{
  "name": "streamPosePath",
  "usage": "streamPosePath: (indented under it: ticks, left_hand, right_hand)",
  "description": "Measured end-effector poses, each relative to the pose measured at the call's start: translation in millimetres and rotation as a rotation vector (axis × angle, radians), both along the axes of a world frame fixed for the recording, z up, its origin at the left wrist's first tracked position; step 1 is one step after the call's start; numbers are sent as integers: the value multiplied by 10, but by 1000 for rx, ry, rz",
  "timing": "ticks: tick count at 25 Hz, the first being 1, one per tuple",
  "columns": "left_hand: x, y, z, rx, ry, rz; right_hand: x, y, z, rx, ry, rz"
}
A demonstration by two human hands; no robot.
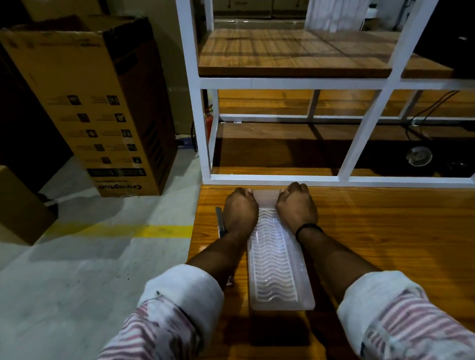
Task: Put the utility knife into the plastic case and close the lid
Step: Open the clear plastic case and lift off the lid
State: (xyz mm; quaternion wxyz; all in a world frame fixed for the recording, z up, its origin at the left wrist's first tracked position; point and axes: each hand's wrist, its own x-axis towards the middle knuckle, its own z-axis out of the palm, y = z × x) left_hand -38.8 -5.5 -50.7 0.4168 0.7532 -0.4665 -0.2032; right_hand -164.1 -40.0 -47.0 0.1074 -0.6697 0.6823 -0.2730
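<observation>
A long translucent plastic case with a wavy ribbed surface lies lengthwise on the wooden table. My left hand and my right hand both grip its far end, fingers curled over the far edge. The utility knife lies on the table just left of the case, mostly hidden under my left wrist and forearm; only a grey strip of it shows. Whether the lid is lifted I cannot tell.
A white metal shelf frame with wooden boards stands right behind the case. The table's left edge drops to a concrete floor with a yellow line. A tall cardboard box stands on the floor at left.
</observation>
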Motion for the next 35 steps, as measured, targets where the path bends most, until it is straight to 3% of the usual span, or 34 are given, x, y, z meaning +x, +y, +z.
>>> streamPosePath:
  ticks: [3,9,21,25,30,35]
  left_hand:
    - [46,133,22,10,192,37]
    - [77,669,-106,39,302,-15]
    - [-205,961,-105,-136,114,-28]
    - [-182,989,-73,-142,190,-65]
    - [-56,1150,-47,63,314,-141]
    - [-26,1333,-136,86,430,-161]
  right_hand:
    - [-23,114,59,38,-97,-24]
    - [-205,568,-144,186,-212,-22]
    - [-44,728,-74,55,-23,-86]
    - [-34,735,-40,93,4,-63]
    - [-269,928,-35,141,-44,13]
    - [-347,1314,-50,226,7,26]
